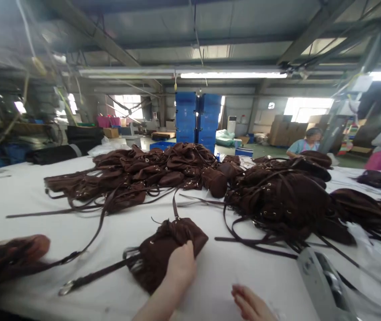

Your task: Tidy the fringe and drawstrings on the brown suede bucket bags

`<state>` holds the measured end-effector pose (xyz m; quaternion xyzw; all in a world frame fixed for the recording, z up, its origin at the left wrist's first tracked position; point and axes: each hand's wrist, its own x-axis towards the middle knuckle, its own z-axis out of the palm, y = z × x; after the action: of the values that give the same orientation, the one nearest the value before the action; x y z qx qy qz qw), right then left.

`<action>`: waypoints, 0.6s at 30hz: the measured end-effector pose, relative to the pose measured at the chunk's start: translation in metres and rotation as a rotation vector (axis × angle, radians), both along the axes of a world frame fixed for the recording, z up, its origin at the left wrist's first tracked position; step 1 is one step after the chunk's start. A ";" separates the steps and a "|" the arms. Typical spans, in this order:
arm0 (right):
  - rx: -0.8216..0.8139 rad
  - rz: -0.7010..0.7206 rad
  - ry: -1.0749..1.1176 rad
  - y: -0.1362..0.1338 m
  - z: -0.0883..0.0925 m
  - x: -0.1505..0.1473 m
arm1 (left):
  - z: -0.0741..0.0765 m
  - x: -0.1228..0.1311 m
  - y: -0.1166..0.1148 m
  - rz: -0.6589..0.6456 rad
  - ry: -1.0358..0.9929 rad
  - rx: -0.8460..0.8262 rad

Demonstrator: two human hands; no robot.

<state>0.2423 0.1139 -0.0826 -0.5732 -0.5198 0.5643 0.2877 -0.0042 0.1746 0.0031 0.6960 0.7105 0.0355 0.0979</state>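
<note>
A dark brown fabric bag (157, 249) lies on the white table in front of me, its strap with a metal clasp (66, 287) stretching to the left. My left hand (183, 263) is on the bag's right part, with its fingers closed on the fabric. To the right of the bag and apart from it, my right hand (249, 303) hovers low over the table. Its fingers are stretched out and nothing shows in them; part of it is cut off by the lower edge.
Brown bags form a heap (163, 167) behind, and another pile (277, 200) lies at right with loose straps. A grey metal device (324, 285) stands near right. Another person's hand (38, 247) rests by brown fabric at far left. A co-worker (306, 142) sits beyond the table.
</note>
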 end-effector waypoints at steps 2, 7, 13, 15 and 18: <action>-0.076 -0.078 0.245 -0.005 0.026 -0.002 | -0.019 0.050 -0.055 -0.096 -0.193 -0.008; 0.011 -0.228 0.395 0.003 0.050 -0.015 | -0.023 0.090 -0.142 -0.402 -0.501 -0.100; 0.190 -0.203 0.355 -0.004 0.035 -0.010 | -0.008 0.044 -0.098 -0.465 -0.345 0.201; 0.249 -0.195 0.238 -0.006 0.030 -0.007 | -0.002 0.037 -0.080 -0.518 -0.251 0.171; 0.391 -0.226 -0.164 -0.001 0.027 -0.002 | 0.002 0.036 -0.068 -0.544 -0.160 0.027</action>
<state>0.2399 0.1128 -0.0558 -0.6052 -0.5733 0.3684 0.4115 0.0322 0.1062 0.0049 0.8574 0.4869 0.0723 0.1503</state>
